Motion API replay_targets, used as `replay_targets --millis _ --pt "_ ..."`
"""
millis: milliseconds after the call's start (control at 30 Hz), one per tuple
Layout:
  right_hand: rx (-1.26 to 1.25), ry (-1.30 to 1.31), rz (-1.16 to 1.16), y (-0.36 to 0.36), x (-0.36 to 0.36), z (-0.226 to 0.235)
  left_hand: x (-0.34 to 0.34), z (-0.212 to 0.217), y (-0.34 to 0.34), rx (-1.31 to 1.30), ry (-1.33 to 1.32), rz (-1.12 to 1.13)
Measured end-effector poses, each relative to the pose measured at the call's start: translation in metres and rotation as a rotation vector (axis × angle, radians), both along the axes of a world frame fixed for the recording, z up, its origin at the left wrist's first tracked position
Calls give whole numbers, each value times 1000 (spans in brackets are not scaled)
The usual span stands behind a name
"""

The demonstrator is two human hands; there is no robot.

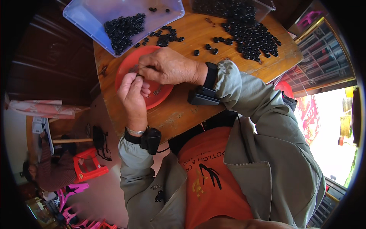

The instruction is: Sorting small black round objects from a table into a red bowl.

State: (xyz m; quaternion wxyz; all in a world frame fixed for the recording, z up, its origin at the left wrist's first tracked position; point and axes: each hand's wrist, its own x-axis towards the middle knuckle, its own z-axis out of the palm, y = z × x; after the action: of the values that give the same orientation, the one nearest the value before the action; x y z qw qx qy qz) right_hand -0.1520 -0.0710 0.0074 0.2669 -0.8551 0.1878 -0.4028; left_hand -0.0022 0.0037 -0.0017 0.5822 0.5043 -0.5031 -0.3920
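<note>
Here both hands meet over the red plate (126, 68) on the table (179, 110), and the small thing pinched between them could easily slip: it is tiny, held only by fingertips, and a loose pull would likely drop it onto the plate or send it off the near table edge. The left hand (133, 91) has its fingers (139, 82) curled nearly closed, tips pressed on a small dark piece, probably a bean, though it is too small to tell. The right hand (167, 66) pinches at the same spot, fingers drawn together. Loose black beans (251, 34) lie beyond the plate, and more sit in the clear tray (91, 15) behind it.
</note>
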Motion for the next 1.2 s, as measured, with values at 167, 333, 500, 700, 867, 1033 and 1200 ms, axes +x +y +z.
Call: replay_targets --millis 167,333,500,700,867,1033,1200 --pt "77 142 -62 -2 -11 11 2 -1 -3 -10 -14 2" --pt "123 65 -59 -22 -24 15 1 1 -4 21 -48 -52" --pt "370 41 205 -22 -25 15 0 3 -5 28 -46 -37" --pt "343 65 214 -18 -17 9 3 -1 -6 36 -63 -68" --pt "150 143 77 -8 -15 13 2 -2 -5 44 -82 -67" --pt "40 142 7 -5 -10 7 2 -1 -3 51 -98 -48" --pt "-11 175 4 -5 -12 9 7 -2 -5 80 -109 -112"
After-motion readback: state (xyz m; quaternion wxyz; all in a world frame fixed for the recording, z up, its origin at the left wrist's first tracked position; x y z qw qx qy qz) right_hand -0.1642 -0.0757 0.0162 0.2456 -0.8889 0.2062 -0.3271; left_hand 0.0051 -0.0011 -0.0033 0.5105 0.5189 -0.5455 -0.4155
